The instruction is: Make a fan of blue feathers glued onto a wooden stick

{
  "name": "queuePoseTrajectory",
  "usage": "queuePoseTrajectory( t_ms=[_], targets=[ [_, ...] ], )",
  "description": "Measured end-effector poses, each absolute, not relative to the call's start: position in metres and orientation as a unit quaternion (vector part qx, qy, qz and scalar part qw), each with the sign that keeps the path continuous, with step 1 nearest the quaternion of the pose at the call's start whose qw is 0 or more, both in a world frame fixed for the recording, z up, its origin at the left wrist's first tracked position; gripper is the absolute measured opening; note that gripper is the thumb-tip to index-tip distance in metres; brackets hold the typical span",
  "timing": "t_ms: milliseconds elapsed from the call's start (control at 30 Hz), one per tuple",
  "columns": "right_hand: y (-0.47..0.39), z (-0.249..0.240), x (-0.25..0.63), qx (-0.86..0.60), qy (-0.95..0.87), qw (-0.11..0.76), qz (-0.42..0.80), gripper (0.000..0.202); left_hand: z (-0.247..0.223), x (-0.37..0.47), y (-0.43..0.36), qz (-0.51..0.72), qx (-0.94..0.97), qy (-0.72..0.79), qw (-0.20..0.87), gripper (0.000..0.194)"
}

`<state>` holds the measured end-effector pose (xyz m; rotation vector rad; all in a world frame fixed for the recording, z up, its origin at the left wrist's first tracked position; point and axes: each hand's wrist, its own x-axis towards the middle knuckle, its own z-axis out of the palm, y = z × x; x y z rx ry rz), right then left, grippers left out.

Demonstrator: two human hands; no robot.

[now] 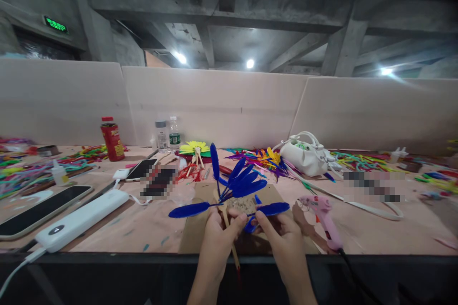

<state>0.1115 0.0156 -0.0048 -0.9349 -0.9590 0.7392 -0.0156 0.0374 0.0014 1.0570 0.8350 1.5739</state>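
My left hand is closed around a thin wooden stick with a red tassel hanging at its lower end. Blue feathers fan out from the stick's top, and one reaches far to the left. Pinched between thumb and fingers of my right hand is a single blue feather, its quill pointing toward the left hand. More blue shows behind my right fingers, partly hidden. Both hands are above a brown cardboard sheet at the table's front edge. A pink glue gun lies just right of them.
A white power bank and phones lie to the left. Behind stand a red bottle, clear bottles, a yellow feather fan and a white handbag. Loose coloured feathers are nearby. White panels border the table.
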Motion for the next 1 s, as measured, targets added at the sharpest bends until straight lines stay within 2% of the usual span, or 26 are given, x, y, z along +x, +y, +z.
queuePoseTrajectory(
  t_ms=[333, 533, 733, 1000],
  targets=[
    [0.024, -0.016, 0.121, -0.355, -0.356, 0.801, 0.324, 0.032, 0.002, -0.014, 0.039, 0.657, 0.406, 0.328, 0.544, 0.045],
    [0.018, -0.010, 0.119, -0.300, -0.321, 0.854, 0.280, 0.021, 0.006, -0.015, 0.040, 0.701, 0.371, 0.320, 0.518, 0.041],
    [0.015, -0.012, 0.119, -0.295, -0.364, 0.836, 0.284, 0.019, 0.012, -0.016, 0.036, 0.723, 0.326, 0.319, 0.519, 0.049],
    [0.014, -0.016, 0.102, -0.263, -0.409, 0.781, 0.392, 0.021, 0.010, -0.004, 0.021, 0.680, 0.359, 0.298, 0.566, 0.047]
  ],
)
